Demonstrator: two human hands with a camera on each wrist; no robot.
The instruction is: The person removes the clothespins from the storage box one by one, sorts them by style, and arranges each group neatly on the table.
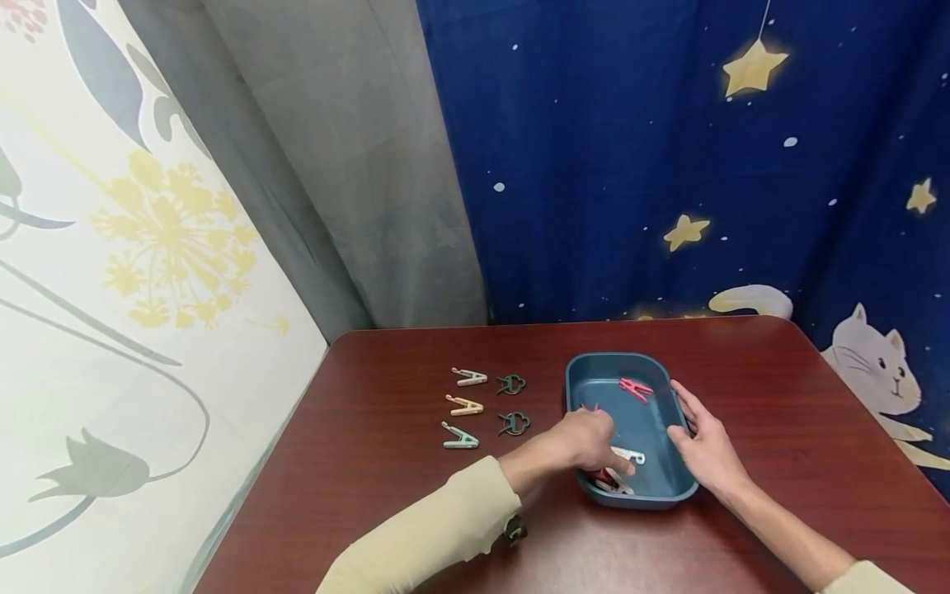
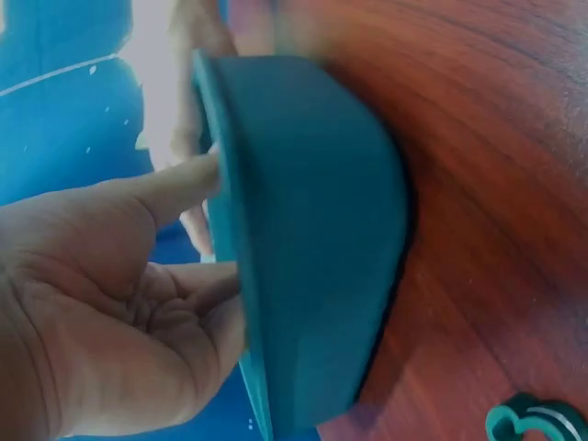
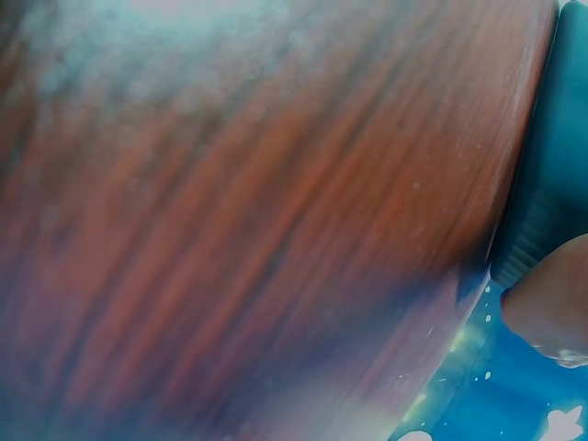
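Observation:
A blue-grey plastic bin (image 1: 631, 497) stands on the table with several clips inside, among them a pink clothespin (image 1: 636, 388) and a white clip (image 1: 629, 454). My left hand (image 1: 590, 440) reaches over the bin's left wall, fingers down among the clips. In the left wrist view the rim hides the fingertips of that left hand (image 2: 119, 294), so whatever they touch is out of sight. My right hand (image 1: 708, 450) holds the bin's right side, thumb over the rim and fingers along the outer wall. Only a fingertip (image 3: 551, 299) shows beside the bin in the right wrist view.
Left of the bin, white (image 1: 471, 377), yellow (image 1: 465, 406) and mint (image 1: 461, 437) clothespins lie in a column. Beside them are two dark green ring-shaped clips, one farther back (image 1: 511, 384) and one nearer (image 1: 514, 423). Curtains hang behind the dark red table (image 1: 371, 462).

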